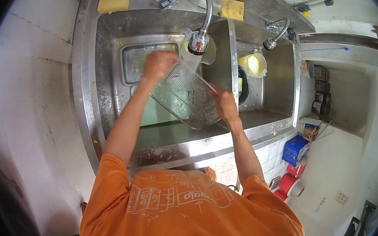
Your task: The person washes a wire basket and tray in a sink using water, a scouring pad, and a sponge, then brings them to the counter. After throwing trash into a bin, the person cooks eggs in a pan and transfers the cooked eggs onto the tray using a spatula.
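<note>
A rectangular wire mesh tray [194, 101] with a metal rim is held tilted over the left sink basin. My right hand [225, 104] grips the tray's right rim, thumb over the edge. My left hand [160, 67] is curled at the tray's far left corner and blurred by motion; what its fingers hold is hidden. Water sprays from the flexible faucet [199, 39] onto the mesh. Under the tray lies a pale green, flat surface [152, 110] in the basin. A clear plastic jug [209, 52] stands behind the faucet head.
Two yellow sponges [114, 2] [232, 9] sit on the back ledge. The right basin [276, 75] holds a yellowish jug [253, 65] and a dark round pan [243, 85]. A second faucet [276, 36] hangs there. A blue box [295, 150] and red items [288, 183] are at the lower right.
</note>
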`<state>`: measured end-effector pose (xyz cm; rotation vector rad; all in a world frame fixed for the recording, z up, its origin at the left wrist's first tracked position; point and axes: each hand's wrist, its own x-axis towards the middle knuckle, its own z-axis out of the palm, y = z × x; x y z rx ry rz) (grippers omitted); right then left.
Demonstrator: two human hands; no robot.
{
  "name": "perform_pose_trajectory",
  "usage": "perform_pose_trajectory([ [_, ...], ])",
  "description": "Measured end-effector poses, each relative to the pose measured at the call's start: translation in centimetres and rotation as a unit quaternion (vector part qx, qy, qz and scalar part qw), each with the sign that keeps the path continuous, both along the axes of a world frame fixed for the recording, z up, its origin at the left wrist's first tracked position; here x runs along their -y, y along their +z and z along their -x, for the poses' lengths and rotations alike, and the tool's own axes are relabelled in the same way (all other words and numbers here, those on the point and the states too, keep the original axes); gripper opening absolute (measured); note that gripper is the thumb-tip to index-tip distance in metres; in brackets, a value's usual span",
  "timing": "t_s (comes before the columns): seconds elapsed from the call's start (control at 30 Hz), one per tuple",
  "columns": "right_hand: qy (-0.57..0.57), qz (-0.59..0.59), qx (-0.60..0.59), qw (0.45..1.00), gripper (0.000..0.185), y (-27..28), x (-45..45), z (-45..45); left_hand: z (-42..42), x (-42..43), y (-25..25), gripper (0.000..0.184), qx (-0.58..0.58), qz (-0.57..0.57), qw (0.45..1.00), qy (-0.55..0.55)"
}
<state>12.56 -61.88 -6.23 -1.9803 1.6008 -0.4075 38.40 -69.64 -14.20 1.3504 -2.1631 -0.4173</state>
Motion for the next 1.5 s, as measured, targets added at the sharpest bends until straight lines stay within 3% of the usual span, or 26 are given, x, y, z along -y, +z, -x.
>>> perform_pose_trajectory([
  [0.07, -0.081, -0.127, -0.036, 0.988, 0.029, 1.9, -0.3, -0.1, -2.3, 0.4, 0.1, 0.011, -0.178, -0.315, 0.926, 0.108],
  [0.2, -0.021, -0.154, 0.053, 0.986, 0.048, -1.7, -2.3, 5.0, -1.1, -3.1, 1.3, 0.026, -0.117, -0.269, 0.955, 0.046],
  [0.23, -0.022, -0.156, 0.052, 0.986, 0.048, -0.7, -3.2, 6.1, -0.5, -4.5, 2.2, 0.024, -0.152, -0.127, 0.98, 0.034],
  [0.27, -0.073, -0.29, 0.162, 0.94, 0.055, 1.0, -3.8, 6.9, 0.1, -5.8, 3.2, 0.023, -0.185, 0.02, 0.982, 0.02],
  [0.3, -0.125, -0.413, 0.268, 0.862, 0.062, 2.6, -4.1, 7.1, 0.0, -6.8, 4.7, 0.024, -0.135, 0.074, 0.988, -0.005],
  [0.33, -0.116, -0.4, 0.304, 0.857, 0.065, 4.3, -4.5, 6.5, -0.3, -7.9, 6.3, 0.025, -0.087, 0.126, 0.988, -0.031],
  [0.43, -0.255, -0.391, 0.224, 0.856, 0.074, 1.7, -4.7, 7.7, -1.0, -11.3, 8.9, 0.025, -0.143, 0.184, 0.972, -0.042],
  [0.47, -0.206, -0.326, 0.144, 0.911, 0.076, -1.6, -4.7, 9.1, -1.2, -11.5, 9.5, 0.025, -0.146, 0.184, 0.971, -0.05],
  [0.5, -0.212, -0.324, 0.145, 0.911, 0.076, -0.5, -3.5, 7.8, -1.3, -11.7, 10.1, 0.031, -0.167, 0.227, 0.956, -0.079],
  [0.57, -0.225, -0.523, 0.392, 0.723, 0.069, 2.3, -1.5, 4.7, -1.5, -12.0, 10.5, 0.037, -0.189, 0.265, 0.939, -0.108],
  [0.67, -0.281, -0.429, 0.398, 0.761, 0.058, 4.2, 0.4, 2.1, -2.3, -11.4, 10.2, 0.027, -0.152, 0.338, 0.92, -0.131],
  [0.7, -0.281, -0.427, 0.401, 0.76, 0.058, 4.0, 0.7, 2.4, -2.4, -11.5, 9.5, 0.031, -0.425, 0.047, 0.902, -0.061],
  [0.73, -0.29, -0.398, 0.407, 0.769, 0.055, 3.7, 0.9, 3.0, -2.5, -11.6, 8.6, 0.036, -0.627, -0.254, 0.737, 0.02],
  [0.77, -0.3, -0.369, 0.413, 0.777, 0.052, 3.6, 0.7, 3.3, -3.0, -11.3, 7.5, 0.036, -0.625, -0.256, 0.737, 0.016],
  [0.83, -0.302, -0.348, 0.432, 0.775, 0.044, 4.3, 0.2, 3.4, -5.0, -10.3, 4.4, 0.047, -0.484, -0.453, 0.73, 0.169],
  [0.87, -0.309, -0.293, 0.342, 0.838, 0.048, 2.9, -0.3, 5.2, -5.9, -10.6, 1.7, 0.057, -0.624, -0.536, 0.564, 0.074],
  [0.97, -0.3, -0.138, 0.171, 0.928, 0.05, 4.7, -1.1, 6.0, -3.8, -12.5, 0.3, 0.061, -0.57, -0.619, 0.535, 0.07],
  [1.0, -0.317, -0.117, 0.135, 0.931, 0.05, 5.5, -1.4, 7.2, -3.2, -13.1, 0.0, 0.058, -0.525, -0.59, 0.604, 0.108],
  [1.03, -0.333, -0.093, 0.099, 0.933, 0.051, 6.3, -1.6, 8.8, -2.9, -13.6, -1.0, 0.058, -0.527, -0.592, 0.6, 0.109],
  [1.1, -0.336, 0.015, 0.259, 0.905, 0.052, 4.8, -2.5, 14.6, -2.6, -13.9, -3.2, 0.051, -0.439, -0.524, 0.684, 0.253],
  [1.13, -0.35, 0.054, 0.249, 0.902, 0.051, 4.9, -2.6, 16.7, -2.7, -13.8, -2.8, 0.043, -0.43, -0.515, 0.687, 0.279],
  [1.2, -0.361, 0.107, 0.127, 0.918, 0.045, 6.2, -2.6, 17.9, -2.9, -14.4, -2.4, 0.041, -0.438, -0.521, 0.685, 0.261],
  [1.3, -0.384, 0.052, 0.092, 0.917, 0.044, 7.4, -2.0, 17.1, -2.9, -14.5, -1.3, 0.037, -0.425, -0.533, 0.697, 0.225],
  [1.37, -0.362, 0.061, 0.146, 0.919, 0.045, 7.4, -2.0, 16.8, -3.0, -15.3, -1.3, 0.035, -0.396, -0.551, 0.705, 0.207],
  [1.43, -0.353, 0.053, 0.313, 0.88, 0.046, 7.4, -2.3, 17.1, -3.4, -15.8, -1.9, 0.032, -0.407, -0.556, 0.697, 0.196],
  [1.5, -0.352, 0.094, 0.208, 0.908, 0.047, 7.4, -2.8, 17.4, -3.6, -16.2, -2.0, 0.032, -0.398, -0.555, 0.7, 0.211],
])
